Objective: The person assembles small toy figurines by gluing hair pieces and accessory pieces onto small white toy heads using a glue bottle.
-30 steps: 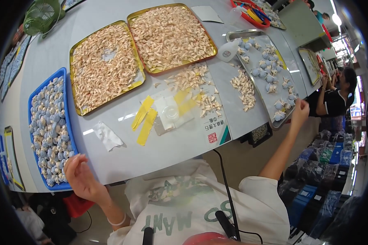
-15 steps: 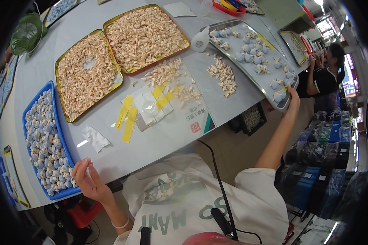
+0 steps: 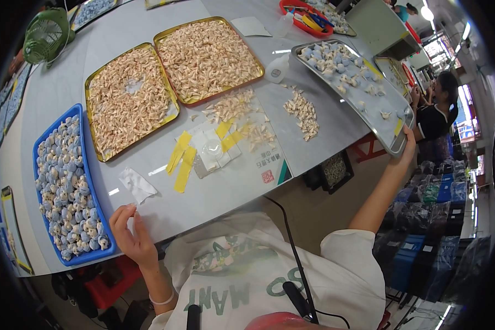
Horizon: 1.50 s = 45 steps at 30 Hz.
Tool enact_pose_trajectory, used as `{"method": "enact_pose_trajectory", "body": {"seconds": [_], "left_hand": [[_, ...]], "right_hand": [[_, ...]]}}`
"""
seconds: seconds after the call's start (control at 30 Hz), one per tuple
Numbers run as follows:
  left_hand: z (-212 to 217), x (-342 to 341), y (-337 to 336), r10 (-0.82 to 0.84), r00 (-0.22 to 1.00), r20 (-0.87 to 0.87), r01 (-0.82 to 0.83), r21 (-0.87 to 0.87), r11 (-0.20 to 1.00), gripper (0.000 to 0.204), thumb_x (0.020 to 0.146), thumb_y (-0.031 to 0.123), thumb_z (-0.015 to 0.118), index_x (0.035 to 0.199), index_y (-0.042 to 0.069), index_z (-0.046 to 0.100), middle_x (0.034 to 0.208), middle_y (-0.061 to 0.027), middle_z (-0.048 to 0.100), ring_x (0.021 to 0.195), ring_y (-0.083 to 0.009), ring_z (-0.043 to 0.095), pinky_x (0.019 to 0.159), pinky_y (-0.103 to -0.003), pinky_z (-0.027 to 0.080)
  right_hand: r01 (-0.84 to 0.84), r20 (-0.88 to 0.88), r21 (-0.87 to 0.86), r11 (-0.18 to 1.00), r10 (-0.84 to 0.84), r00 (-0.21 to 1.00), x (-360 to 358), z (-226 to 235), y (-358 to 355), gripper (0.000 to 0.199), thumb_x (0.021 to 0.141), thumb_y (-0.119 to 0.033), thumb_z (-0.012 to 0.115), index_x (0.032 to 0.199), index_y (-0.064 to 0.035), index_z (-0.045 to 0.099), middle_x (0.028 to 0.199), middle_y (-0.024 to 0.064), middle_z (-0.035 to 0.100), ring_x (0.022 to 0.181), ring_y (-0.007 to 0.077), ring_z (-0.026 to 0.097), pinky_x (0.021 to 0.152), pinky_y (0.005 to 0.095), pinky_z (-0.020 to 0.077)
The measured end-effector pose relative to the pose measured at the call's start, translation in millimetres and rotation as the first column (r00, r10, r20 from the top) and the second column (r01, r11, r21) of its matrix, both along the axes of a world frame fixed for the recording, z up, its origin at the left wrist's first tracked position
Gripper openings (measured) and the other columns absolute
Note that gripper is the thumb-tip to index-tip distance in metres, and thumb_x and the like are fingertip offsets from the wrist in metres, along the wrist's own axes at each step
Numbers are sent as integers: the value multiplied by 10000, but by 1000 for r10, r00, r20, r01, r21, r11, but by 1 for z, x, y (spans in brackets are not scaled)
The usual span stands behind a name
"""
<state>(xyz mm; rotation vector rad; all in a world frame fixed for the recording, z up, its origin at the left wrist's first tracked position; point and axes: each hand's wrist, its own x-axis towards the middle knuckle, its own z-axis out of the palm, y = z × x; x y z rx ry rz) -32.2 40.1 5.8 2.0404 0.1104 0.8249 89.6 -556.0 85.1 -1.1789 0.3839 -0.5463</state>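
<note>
My right hand (image 3: 404, 155) grips the near right corner of a metal tray (image 3: 373, 117). The tray slopes, and small blue-and-cream pieces (image 3: 338, 65) lie bunched toward its far end, with a few loose ones nearer my hand. My left hand (image 3: 133, 237) hovers by the table's front edge with bent fingers apart and nothing in it. Just left of it is a blue plastic basket (image 3: 95, 190) full of similar blue-and-cream pieces. A crumpled white tissue (image 3: 137, 185) lies a little beyond that hand.
Two gold trays (image 3: 171, 114) of small cream pieces fill the far middle of the table. A loose cream heap (image 3: 302, 115), yellow tape strips (image 3: 185, 170) and a white bottle (image 3: 277, 69) lie nearer. A green fan (image 3: 47, 37) stands far left. Another person (image 3: 438, 116) works at right.
My right hand has moved the metal tray's near end right and toward me. Its pieces have slid to the far end. The left hand stays by the basket; the whole view has shifted slightly.
</note>
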Motion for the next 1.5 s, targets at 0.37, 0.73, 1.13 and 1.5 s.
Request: {"method": "enact_pose_trajectory", "body": {"seconds": [0.37,0.73,1.13,1.5], "left_hand": [[7,1,5,-5,998,-60,7,40,999,233,713,-100,500,913,11,547,883,-119,535,790,-228,527,693,-281,432],[10,-3,9,34,999,-33,-31,87,996,277,666,-118,491,905,9,549,840,-126,537,746,-259,528,644,-304,436],[-1,-7,13,103,995,-9,-102,64,993,306,563,-82,515,846,25,565,768,-96,535,655,-238,527,573,-307,428],[0,-1,15,104,992,-74,-98,83,992,318,527,-70,529,827,31,565,742,-84,530,629,-233,530,553,-310,427]], "right_hand": [[-130,131,-90,987,141,981,22,110,20,402,778,-153,455,1127,46,442,1081,154,522,987,272,516,880,353,393],[-222,278,-154,963,258,925,286,163,186,209,694,-38,566,891,6,508,878,107,551,835,227,550,739,329,467],[76,251,-11,997,-71,965,420,101,424,210,680,21,494,882,79,498,897,211,556,777,329,596,616,443,524],[323,171,-719,615,-293,941,451,129,471,238,674,-115,531,858,29,578,876,189,602,828,342,580,763,409,437]]}}
